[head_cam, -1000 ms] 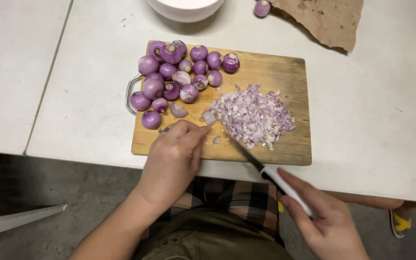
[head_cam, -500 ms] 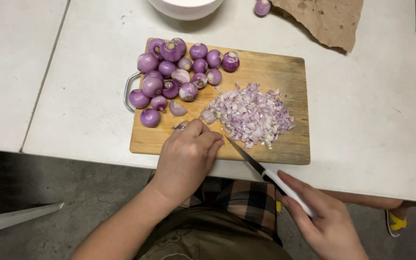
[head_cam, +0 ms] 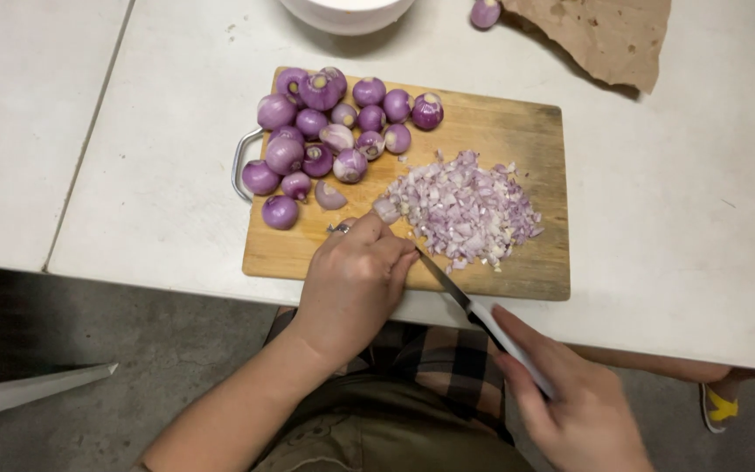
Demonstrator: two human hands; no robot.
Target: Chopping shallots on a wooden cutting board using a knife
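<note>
I had only the head view: it looked almost straight down from above the bench (head_cam: 675, 218), fairly near, with the wooden cutting board (head_cam: 500, 131) centred and the floor (head_cam: 133, 350) along the lower edge.

Item count on the desk (head_cam: 657, 218)
Cutting board (head_cam: 500, 122): one. Knife (head_cam: 474, 306): one. Chopped pile (head_cam: 469, 210): one. Bowl (head_cam: 347, 13): one.

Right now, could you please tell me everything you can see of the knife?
The knife has a slim dark blade and a white handle. It lies slantwise, its tip on the wooden cutting board beside the chopped shallot pile, its handle out past the table edge in the right hand. The left hand rests against the blade.
</note>
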